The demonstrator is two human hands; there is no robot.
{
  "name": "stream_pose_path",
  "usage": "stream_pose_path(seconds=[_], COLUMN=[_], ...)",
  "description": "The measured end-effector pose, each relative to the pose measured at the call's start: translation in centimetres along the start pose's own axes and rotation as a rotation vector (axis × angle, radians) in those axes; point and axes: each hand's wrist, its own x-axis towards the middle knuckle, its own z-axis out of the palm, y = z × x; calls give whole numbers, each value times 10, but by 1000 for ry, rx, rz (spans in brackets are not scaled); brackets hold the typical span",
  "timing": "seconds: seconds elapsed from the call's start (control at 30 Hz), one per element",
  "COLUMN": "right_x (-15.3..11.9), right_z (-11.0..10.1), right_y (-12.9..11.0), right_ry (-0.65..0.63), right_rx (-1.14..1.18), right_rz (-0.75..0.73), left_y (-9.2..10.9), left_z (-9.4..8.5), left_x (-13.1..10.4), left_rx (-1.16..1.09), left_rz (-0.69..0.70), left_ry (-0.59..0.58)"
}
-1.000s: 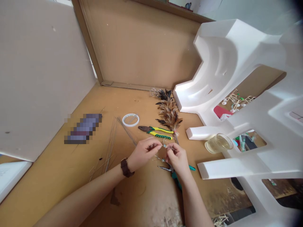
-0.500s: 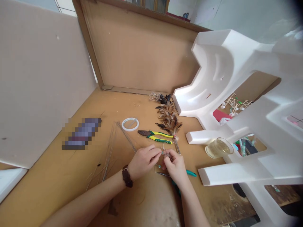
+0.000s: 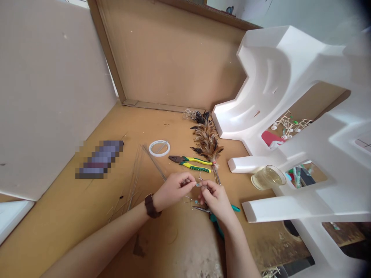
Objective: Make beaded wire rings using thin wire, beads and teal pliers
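Observation:
Between my fingertips is a small light-blue bead (image 3: 198, 185). My left hand (image 3: 174, 190) is pinched at its left side; what lies within that pinch is too small to make out. My right hand (image 3: 213, 197) is closed around thin wire by the bead, its fingertips touching. Another blue bead (image 3: 196, 201) hangs just below on fine wire. Teal-handled pliers (image 3: 213, 218) lie partly hidden under my right wrist. Yellow-green pliers (image 3: 193, 163) rest beyond my hands, beside the stem of a brown feather bundle (image 3: 205, 139).
A white tape roll (image 3: 159, 148) and thin wires (image 3: 135, 177) lie left of the pliers. At the right, a glass of yellowish liquid (image 3: 268, 178) stands by a white foam frame (image 3: 269, 211). Cardboard (image 3: 179, 58) closes off the back.
My left hand has drawn slightly left, away from my right fingertips, and the bead between them shows more clearly. The view has shifted a little.

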Motion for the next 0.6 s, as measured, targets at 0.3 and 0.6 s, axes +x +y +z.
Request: stream_pose_path(seconds=[0.3,0.6], right_x=[0,0], right_z=[-1,-1], right_y=[0,1], right_ry=[4,4], right_rx=[-28,32], right_rz=[-2,65], left_y=[3,10], left_z=[-11,-16], left_x=[3,0], left_rx=[-237,70], left_rz=[-107,35], left_ry=[-18,25])
